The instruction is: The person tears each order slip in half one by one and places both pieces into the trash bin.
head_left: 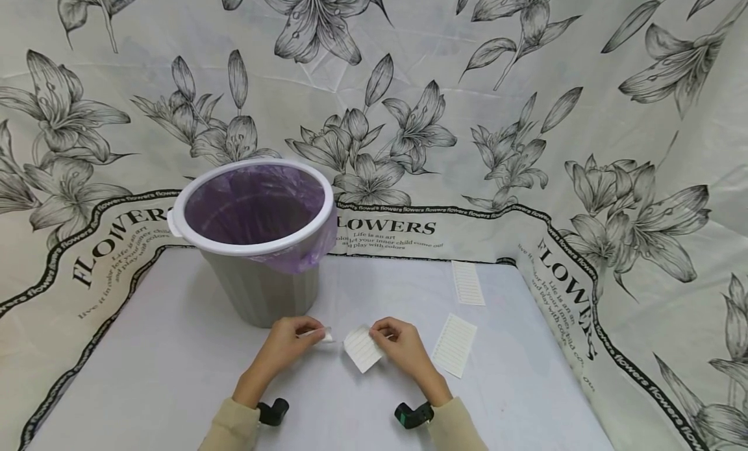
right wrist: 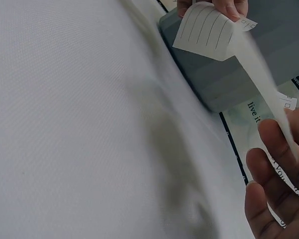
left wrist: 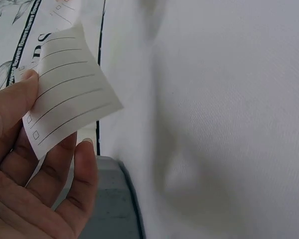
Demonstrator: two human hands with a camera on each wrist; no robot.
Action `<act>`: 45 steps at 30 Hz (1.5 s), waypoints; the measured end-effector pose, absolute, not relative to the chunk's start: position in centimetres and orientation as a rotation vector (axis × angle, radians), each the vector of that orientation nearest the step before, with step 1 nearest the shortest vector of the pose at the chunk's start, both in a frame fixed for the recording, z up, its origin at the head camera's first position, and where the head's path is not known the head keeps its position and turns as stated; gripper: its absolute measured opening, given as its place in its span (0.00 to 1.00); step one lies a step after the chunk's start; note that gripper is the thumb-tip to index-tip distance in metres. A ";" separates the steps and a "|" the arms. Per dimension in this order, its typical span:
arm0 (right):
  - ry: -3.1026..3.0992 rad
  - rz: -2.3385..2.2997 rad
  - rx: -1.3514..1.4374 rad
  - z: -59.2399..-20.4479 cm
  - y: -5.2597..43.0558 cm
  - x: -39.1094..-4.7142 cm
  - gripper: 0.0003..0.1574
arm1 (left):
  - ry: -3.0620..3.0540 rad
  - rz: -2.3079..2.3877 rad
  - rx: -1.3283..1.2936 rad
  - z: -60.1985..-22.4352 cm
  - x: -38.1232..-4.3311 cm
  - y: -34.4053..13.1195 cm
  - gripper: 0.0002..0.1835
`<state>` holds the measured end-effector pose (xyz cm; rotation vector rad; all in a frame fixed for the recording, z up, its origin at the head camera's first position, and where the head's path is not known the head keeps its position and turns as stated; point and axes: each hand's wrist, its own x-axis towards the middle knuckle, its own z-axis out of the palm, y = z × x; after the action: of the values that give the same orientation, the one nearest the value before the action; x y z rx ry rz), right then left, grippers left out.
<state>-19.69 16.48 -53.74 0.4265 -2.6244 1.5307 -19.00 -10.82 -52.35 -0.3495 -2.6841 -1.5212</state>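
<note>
The paper slip (left wrist: pixel 67 92) looks matt, the liner (head_left: pixel 297 259) glossy.

Across the floral cloth backdrop (head_left: pixel 374 133), "FLOWERS" is standing left and right, while "LOWERS" is showing beside the trash bin (head_left: pixel 263 289). Below that, "Life is an art", "let your inner child come out" and "and play with colors" are appearing. "flowers" is repeating along the black band (head_left: pixel 409 209); checkboxes (left wrist: pixel 36 135) are marking the paper sheet (left wrist: pixel 70 87).
</note>
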 end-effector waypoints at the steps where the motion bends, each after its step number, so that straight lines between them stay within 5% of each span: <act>1: -2.624 1.529 0.423 -53.7 16.5 -19.7 0.03 | -2.686 -1.526 -0.343 -52.3 -19.0 -10.9 0.05; 22: -2.606 1.513 0.320 -54.1 17.6 -20.4 0.04 | -2.661 -1.497 -0.205 -52.5 -18.6 -13.7 0.09; 45: -2.585 1.436 0.517 -51.0 17.1 -21.0 0.04 | -2.461 -1.445 -0.410 -50.0 -17.9 -14.7 0.04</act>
<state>-20.97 17.08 -50.95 0.5166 -2.5854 1.4356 -17.92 -14.68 -50.02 -0.4102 -2.4607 -1.4449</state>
